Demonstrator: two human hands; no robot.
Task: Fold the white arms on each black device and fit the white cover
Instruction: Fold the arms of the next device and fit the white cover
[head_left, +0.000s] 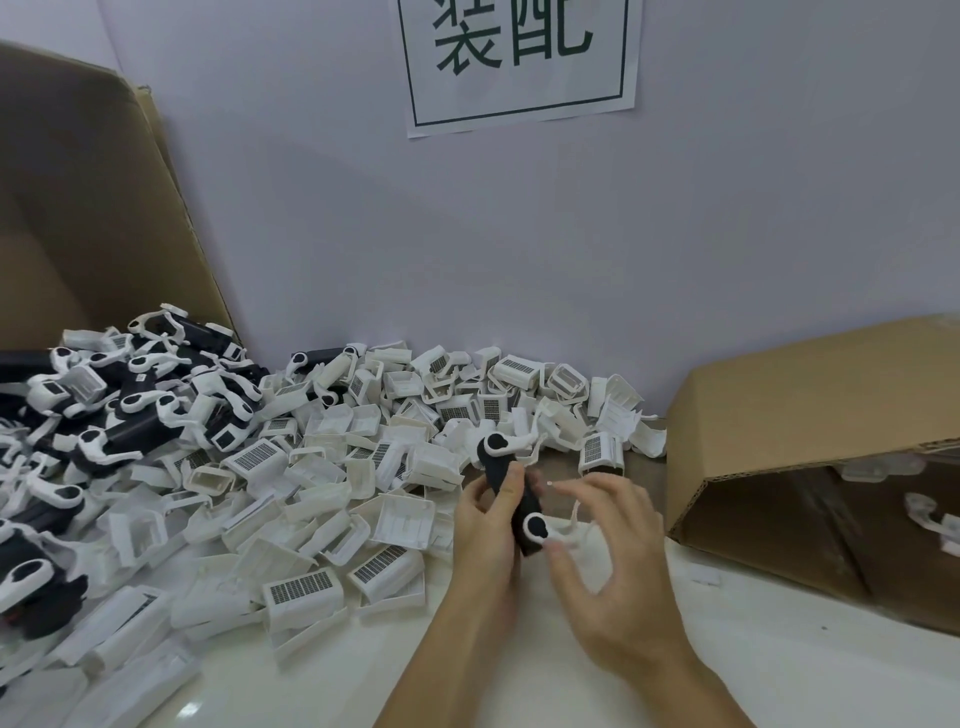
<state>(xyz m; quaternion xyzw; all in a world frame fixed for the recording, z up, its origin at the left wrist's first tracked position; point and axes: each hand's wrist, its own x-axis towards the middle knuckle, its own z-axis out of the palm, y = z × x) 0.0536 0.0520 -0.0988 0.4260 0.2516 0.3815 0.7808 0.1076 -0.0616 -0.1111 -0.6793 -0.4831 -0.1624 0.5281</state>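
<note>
At the far left I see a big cardboard box (78, 197) standing open against the wall, and below it a pile of black devices (130, 415) with their white arms sticking out in many directions. Next to this pile, toward the middle, the white table (311, 691) carries a wide heap of white covers (332, 488), many of them with a dark grid label on one face; the heap reaches back to the wall. Above it, on the wall, hangs a paper sign (519, 62) with green characters. In the middle, in front of me, my left hand (485, 525) grips one black device (511, 488) around its body, with the fingers curled around it, and holds it above the table just at the right edge of the cover heap. The device has one white arm (511, 443) at its top end and a second white arm (558, 532) at its lower end, both pointing to the right. My right hand (608, 551) is beside it with the fingers loosely spread, the thumb touching the lower arm; it is blurred. At the right a second cardboard box (810, 415) lies on its side, with some white parts inside.
</note>
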